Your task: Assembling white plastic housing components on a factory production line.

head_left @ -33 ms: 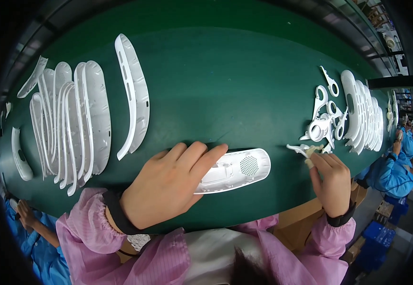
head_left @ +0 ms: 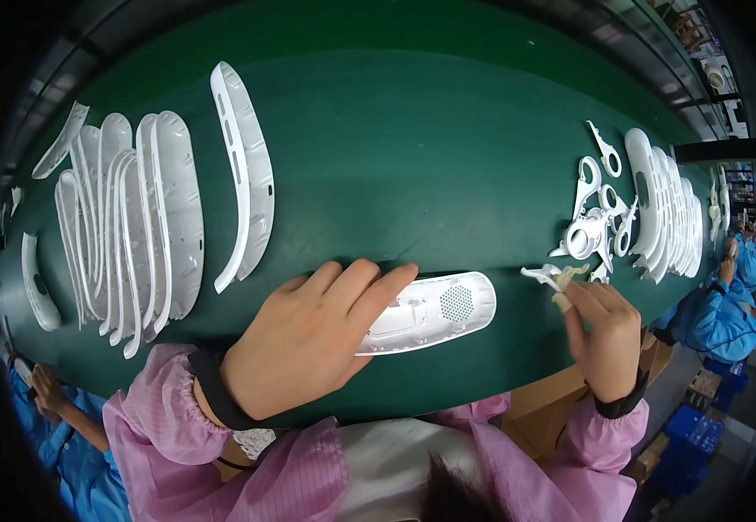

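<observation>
A white plastic shell (head_left: 474, 304) lies with its hollow side up near the front of the green table, a patch of small round holes at its right end. My left hand (head_left: 308, 335) is closed over the shell's left part, fingers along its far edge, hiding that end. To the right, my right hand (head_left: 604, 326) pinches a small white plastic part (head_left: 541, 277) between fingertips covered by cream finger cots (head_left: 562, 301). The fingers hide much of this part. Just beyond that hand lies a loose pile of white ring-shaped plastic parts (head_left: 583, 237).
Long curved white shells (head_left: 178, 209) stand in a row at left, with a single long shell (head_left: 252, 174) beside them. More nested white shells (head_left: 652, 204) are at the far right. Co-workers in blue sit at right (head_left: 722, 317) and lower left (head_left: 73, 444).
My right hand, with the small white part, has shifted very slightly left. The left hand and the shell have stayed in place.
</observation>
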`<state>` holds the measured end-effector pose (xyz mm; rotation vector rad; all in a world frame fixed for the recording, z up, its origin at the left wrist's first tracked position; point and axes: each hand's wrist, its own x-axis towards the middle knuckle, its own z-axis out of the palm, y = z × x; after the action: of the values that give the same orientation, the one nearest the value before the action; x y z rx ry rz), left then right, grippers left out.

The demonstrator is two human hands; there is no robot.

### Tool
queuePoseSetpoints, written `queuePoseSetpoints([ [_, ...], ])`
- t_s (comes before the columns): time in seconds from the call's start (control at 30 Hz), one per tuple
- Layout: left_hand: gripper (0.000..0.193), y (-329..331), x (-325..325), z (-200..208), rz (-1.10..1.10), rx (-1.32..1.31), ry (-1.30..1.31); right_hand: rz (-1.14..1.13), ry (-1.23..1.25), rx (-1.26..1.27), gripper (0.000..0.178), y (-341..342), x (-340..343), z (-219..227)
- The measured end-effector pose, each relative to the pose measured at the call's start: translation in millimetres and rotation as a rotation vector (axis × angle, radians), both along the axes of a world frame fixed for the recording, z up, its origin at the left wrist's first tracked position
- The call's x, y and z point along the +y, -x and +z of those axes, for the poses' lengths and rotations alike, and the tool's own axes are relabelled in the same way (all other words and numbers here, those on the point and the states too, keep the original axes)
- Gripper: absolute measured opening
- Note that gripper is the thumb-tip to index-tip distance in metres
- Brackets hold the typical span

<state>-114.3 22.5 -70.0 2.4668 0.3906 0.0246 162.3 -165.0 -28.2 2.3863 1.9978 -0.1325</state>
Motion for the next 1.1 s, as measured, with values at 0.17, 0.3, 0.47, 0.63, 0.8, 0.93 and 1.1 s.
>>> queuePoseSetpoints([
  [0.17,0.097,-1,-2,-1,-0.001,0.024,-0.035,0.181,-0.279,0.275,0.034,52,26,-15],
  [0.3,0.102,-2,-3,-3,0.027,0.039,-0.062,0.172,-0.247,0.262,0.031,66,30,-25],
  [0.47,0.096,-1,-9,-6,0.030,0.017,-0.125,0.095,-0.204,0.286,0.028,75,31,-24],
  [0.63,0.090,-1,-10,-9,0.057,-0.019,-0.118,0.001,-0.150,0.355,0.026,78,43,-24],
  [0.8,0.080,-2,-17,-8,0.020,-0.002,-0.202,0.130,-0.084,0.575,0.040,64,44,-15],
  [0.93,0.077,-3,-13,-10,0.009,-0.030,-0.224,0.112,-0.054,0.385,0.046,72,40,-17],
  [1.1,0.077,-5,-1,-4,0.027,0.007,-0.012,0.106,-0.223,0.382,0.036,74,37,-33],
])
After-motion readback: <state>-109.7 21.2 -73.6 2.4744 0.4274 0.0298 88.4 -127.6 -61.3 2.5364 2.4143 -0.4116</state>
